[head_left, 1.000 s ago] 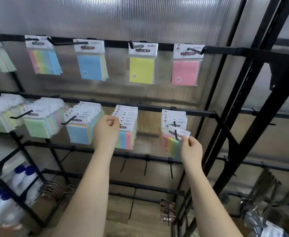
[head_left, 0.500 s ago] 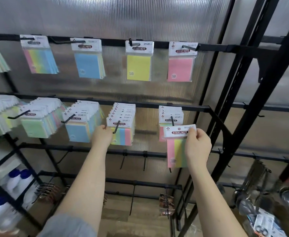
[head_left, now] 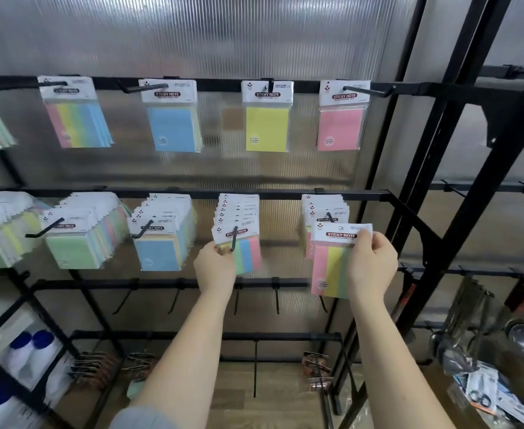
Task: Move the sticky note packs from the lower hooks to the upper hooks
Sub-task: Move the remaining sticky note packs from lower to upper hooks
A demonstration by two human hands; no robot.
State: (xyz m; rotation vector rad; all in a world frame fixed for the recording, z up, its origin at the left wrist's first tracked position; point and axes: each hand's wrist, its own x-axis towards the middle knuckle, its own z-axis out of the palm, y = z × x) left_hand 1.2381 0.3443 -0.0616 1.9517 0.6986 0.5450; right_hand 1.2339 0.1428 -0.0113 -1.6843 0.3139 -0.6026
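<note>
Item: striped pack (head_left: 332, 267), right of centre, off its lower hook (head_left: 329, 217) and just in front of the stack left there. Held by right hand (head_left: 370, 267), thumb and fingers pinching the header card's right edge.

Item: front pack (head_left: 239, 243), centre, on its own lower hook (head_left: 233, 239); left hand (head_left: 216, 267) grips its lower left corner, fingers curled.

Destination: upper hook (head_left: 364, 89), upper right, already carrying a pink pack (head_left: 341, 128).

Handling, as judged: raise the striped pack level, line its header hole with the upper hook's tip, slide it fully back; keep fingers clear of the hole.
</note>
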